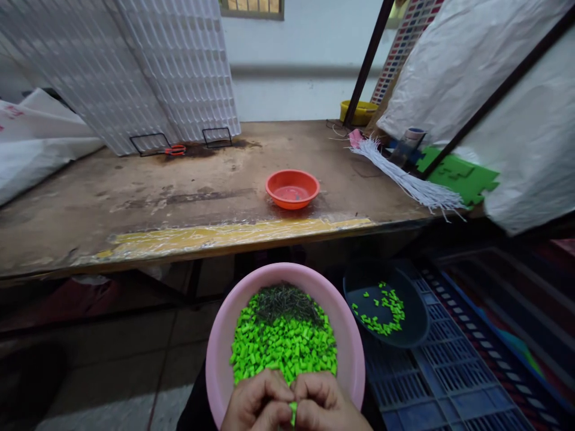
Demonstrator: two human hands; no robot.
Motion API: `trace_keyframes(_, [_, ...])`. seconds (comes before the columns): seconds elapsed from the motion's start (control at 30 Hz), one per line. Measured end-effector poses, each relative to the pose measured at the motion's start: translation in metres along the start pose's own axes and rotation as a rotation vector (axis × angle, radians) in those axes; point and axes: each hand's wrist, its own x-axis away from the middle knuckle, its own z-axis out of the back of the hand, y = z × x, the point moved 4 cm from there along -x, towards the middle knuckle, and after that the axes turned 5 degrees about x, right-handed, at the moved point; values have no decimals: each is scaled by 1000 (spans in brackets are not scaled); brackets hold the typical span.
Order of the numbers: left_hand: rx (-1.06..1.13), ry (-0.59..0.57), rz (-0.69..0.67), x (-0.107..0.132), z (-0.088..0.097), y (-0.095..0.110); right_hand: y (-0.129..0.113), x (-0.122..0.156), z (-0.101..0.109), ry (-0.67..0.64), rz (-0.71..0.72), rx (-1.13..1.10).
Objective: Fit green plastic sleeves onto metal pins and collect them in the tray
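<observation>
A pink basin (218, 335) stands below the table edge, filled with small bright-green plastic tube pieces (287, 344). On top of them, at the far side, lies a heap of thin dark metal pins (286, 303). Over the near part of the basin, my left hand (263, 400) and my right hand (324, 402) meet, thumbs and fingers pinched with the tips touching. A bit of green shows between the thumbs; whether it is gripped or lies behind them, I cannot tell. The fingers hide whatever else they hold.
An orange bowl (292, 190) sits on the wooden table (215, 173). Red-handled scissors (175, 149) lie farther back, by white ribbed panels (179, 66). White strings (404, 173) and green foam mats (462, 176) are at right. A dark basin (420, 317) with green pieces rests on a blue crate (431, 389).
</observation>
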Motion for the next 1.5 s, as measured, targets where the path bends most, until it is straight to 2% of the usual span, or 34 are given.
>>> trace_keyframes(0.07, [48, 10, 55, 4, -4, 0, 0, 2, -1, 24, 33, 32])
trace_keyframes(0.13, [62, 31, 43, 8, -8, 6, 0, 6, -3, 60, 55, 61])
trace_keyframes(0.23, [39, 83, 59, 12, -12, 13, -1, 12, -6, 92, 21, 86])
trace_keyframes(0.33, [68, 175, 260, 10, -11, 8, -5, 15, -6, 135, -38, 112])
trace_keyframes(0.4, [175, 245, 409, 6, -9, 0, -10, 14, -5, 141, -50, 100])
trace_keyframes(0.47, [343, 297, 474, -1, -8, -5, -15, 12, -4, 136, -34, 96])
trace_keyframes(0.57, [525, 366, 511, -9, -6, -8, -21, 10, -1, 252, 23, 193])
trace_keyframes(0.63, [549, 392, 536, -10, -5, -9, -22, 10, 1, 365, 58, 262])
trace_keyframes(0.7, [537, 401, 552, -9, -4, -11, -21, 9, 1, 419, 84, 285])
trace_keyframes(0.97, [462, 379, 514, -8, -5, -20, -13, -1, -3, 386, 87, 153])
trace_keyframes(1.07, [407, 311, 522, -9, -4, -22, -17, 1, -2, 407, 94, 199])
trace_keyframes(1.17, [300, 234, 499, -14, 10, -18, -33, 16, 16, 584, 206, 422])
trace_keyframes(1.27, [70, 290, 423, -20, 38, -8, -60, 47, 59, 953, 349, 800])
trace_keyframes(1.33, [-89, 329, 391, -22, 56, -1, -77, 69, 93, 1228, 397, 1080])
trace_keyframes(1.37, [-164, 327, 379, -23, 63, 1, -84, 77, 108, 1319, 405, 1204])
trace_keyframes(1.43, [-319, 271, 358, -25, 71, 3, -93, 86, 128, 1428, 417, 1404])
trace_keyframes(1.5, [-501, 160, 335, -27, 71, 2, -96, 85, 131, 1430, 423, 1497])
